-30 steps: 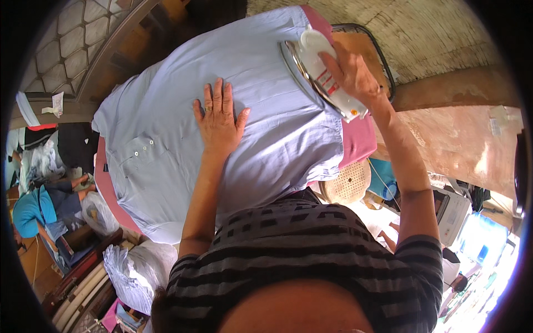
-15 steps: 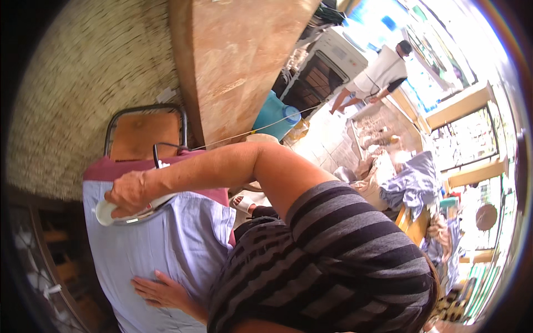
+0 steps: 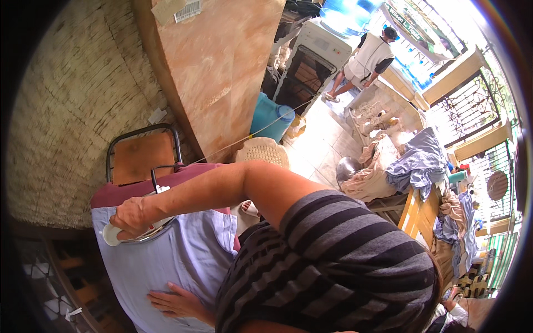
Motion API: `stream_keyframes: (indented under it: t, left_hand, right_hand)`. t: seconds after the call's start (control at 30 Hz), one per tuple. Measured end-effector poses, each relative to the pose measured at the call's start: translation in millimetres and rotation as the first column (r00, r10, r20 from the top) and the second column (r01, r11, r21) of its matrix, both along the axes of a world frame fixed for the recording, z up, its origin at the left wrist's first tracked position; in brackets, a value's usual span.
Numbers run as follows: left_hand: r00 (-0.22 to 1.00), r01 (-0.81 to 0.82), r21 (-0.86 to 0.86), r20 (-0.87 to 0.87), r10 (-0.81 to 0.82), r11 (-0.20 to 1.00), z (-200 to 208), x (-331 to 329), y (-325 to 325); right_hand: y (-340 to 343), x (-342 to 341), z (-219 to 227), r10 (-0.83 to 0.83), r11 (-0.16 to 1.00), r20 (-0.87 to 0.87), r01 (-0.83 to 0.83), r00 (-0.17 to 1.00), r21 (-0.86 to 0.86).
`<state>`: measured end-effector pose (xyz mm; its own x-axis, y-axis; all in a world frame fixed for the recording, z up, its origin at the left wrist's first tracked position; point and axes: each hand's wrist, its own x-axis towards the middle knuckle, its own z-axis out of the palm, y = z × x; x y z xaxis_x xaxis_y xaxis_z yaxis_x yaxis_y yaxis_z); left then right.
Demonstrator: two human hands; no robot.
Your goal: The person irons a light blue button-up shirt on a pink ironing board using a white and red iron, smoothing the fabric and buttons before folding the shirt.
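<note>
Iron on blue shirt, right hand fingers wrapped around it.

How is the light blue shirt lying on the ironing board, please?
Spread flat: the light blue shirt lies under the iron and left hand.

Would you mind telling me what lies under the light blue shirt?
The light blue shirt lies on a maroon-covered board, visible only past the collar end. The right hand holds a white iron on it; the left hand presses it flat. The rest of the board is covered.
</note>
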<state>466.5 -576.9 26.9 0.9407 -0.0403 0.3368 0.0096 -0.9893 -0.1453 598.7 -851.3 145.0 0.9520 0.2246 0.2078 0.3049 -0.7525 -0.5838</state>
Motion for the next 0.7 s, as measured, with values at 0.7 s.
stream_keyframes:
  t: [0.7]
  left_hand:
    - [0.997, -0.070, -0.011, 0.020, 0.071, 0.997, -8, 3, -1]
  right_hand:
    - [1, 3, 1, -0.032, 0.999, -0.009, 0.032, 0.999, -0.005]
